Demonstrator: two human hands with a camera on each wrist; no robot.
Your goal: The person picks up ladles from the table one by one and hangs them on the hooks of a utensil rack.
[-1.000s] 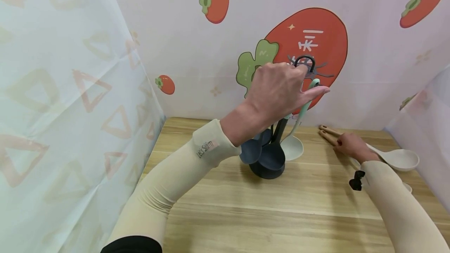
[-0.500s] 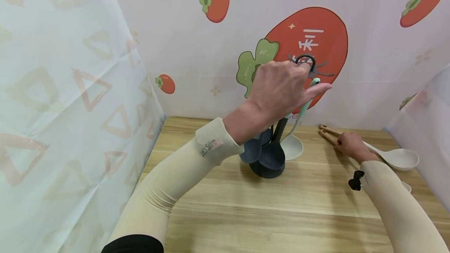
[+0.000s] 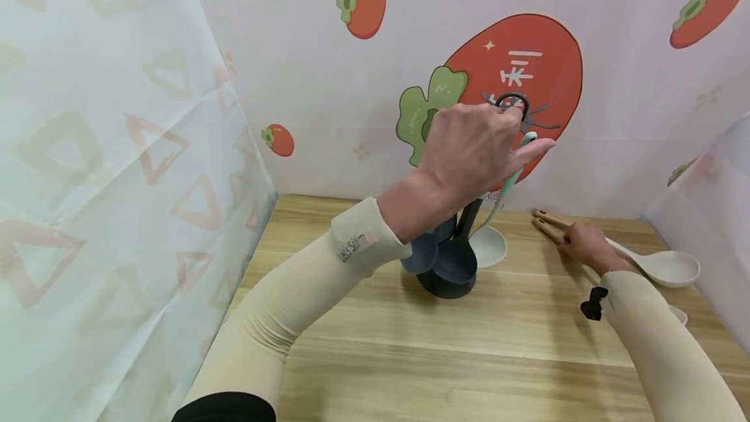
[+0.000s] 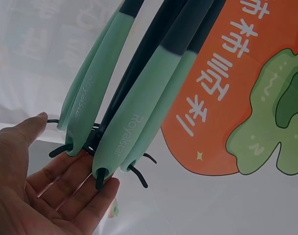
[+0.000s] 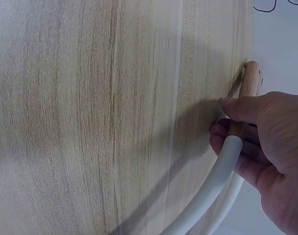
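A dark utensil stand (image 3: 447, 288) stands upright on the table, hung with dark ladles, other utensils and a pale-headed one (image 3: 489, 247). My left hand (image 3: 469, 142) is at its top, by the black ring (image 3: 514, 101). In the left wrist view, loosely bent fingers lie against the hooks (image 4: 100, 180) below mint-green handles (image 4: 120, 132); the thumb sticks out apart from them. At the right, my right hand (image 5: 281, 142) pinches a white utensil's wooden handle (image 5: 249, 81) between thumb and fingers. Its far end (image 3: 678, 314) is mostly hidden by my sleeve. A large white spoon (image 3: 670, 267) lies alongside.
The wood-grain table (image 3: 375, 357) meets a back wall (image 3: 316, 70) of pale cloth printed with persimmons. Cloth side walls stand at the left (image 3: 117, 213) and right (image 3: 711, 194).
The whole head view shifts very slightly. Both hands keep their places at the stand's top and the wooden handle.
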